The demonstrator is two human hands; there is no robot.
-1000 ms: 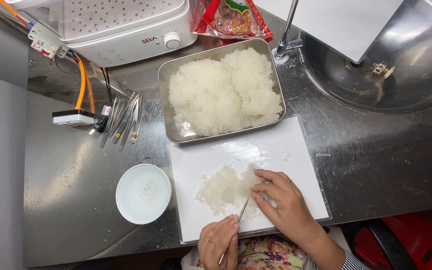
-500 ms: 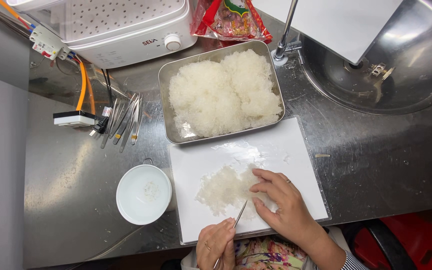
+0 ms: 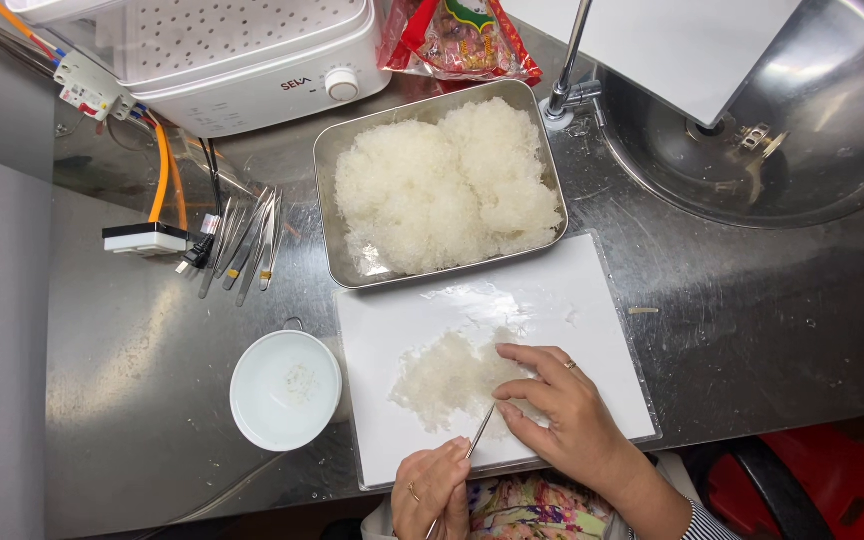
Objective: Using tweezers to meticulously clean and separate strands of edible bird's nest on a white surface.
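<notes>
A small heap of translucent white shreds (image 3: 447, 378) lies on a white cutting board (image 3: 552, 300). My right hand (image 3: 567, 415) rests on the board with its fingertips on the right side of the heap. My left hand (image 3: 434, 488), at the board's near edge, holds thin metal tweezers (image 3: 479, 432) whose tips point up into the heap's lower edge. Beyond the board, a steel tray (image 3: 330, 165) is piled with the same white shreds (image 3: 447, 185). A white round bowl (image 3: 285, 390) with a few bits inside stands left of the board.
Several spare metal tweezers (image 3: 247, 245) lie on the steel counter beside a white power adapter (image 3: 147, 238) and an orange cable. A white perforated appliance (image 3: 242, 55) and a red snack bag (image 3: 462, 35) sit at the back. A tap (image 3: 572, 70) and round sink (image 3: 782, 130) are at the right.
None of the objects has moved. My hands shifted only slightly at the heap, with the tweezers still pointing into it.
</notes>
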